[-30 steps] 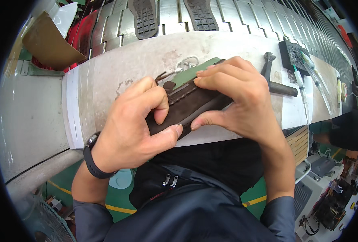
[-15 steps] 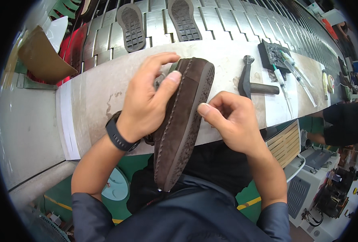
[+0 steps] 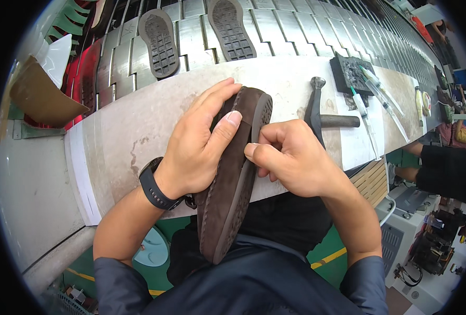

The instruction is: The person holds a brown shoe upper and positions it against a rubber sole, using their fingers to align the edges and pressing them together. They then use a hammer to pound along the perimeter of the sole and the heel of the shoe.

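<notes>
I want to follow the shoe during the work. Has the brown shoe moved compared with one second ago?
Yes. The brown shoe lay crosswise on the pale bench top; now it points lengthwise, heel end hanging off the bench's near edge toward the person's body.

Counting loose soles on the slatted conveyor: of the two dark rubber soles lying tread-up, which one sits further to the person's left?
The rounder dark rubber sole with square-block tread is further left; the longer sole with finer tread lies to its right.
</notes>
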`<act>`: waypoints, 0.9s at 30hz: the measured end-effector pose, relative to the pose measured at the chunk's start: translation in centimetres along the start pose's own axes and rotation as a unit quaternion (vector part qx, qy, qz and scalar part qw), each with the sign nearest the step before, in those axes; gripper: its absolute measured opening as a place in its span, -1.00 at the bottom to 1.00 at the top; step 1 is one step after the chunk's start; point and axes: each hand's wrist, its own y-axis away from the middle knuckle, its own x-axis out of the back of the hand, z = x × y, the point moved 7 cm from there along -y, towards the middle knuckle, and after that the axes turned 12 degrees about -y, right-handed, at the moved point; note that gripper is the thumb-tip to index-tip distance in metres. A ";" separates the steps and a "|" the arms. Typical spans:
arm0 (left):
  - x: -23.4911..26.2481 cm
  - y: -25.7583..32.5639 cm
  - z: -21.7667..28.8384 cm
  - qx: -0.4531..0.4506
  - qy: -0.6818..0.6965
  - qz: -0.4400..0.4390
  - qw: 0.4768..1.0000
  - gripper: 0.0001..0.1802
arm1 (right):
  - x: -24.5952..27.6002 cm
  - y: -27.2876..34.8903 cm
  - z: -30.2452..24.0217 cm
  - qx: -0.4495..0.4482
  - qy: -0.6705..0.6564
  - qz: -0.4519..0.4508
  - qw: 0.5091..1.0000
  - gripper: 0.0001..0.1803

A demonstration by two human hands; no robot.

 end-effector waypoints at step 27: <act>-0.2 2.3 -0.5 0.094 0.052 0.148 0.983 -0.47 | 2.0 1.9 -3.0 0.411 0.235 0.272 0.838 -0.72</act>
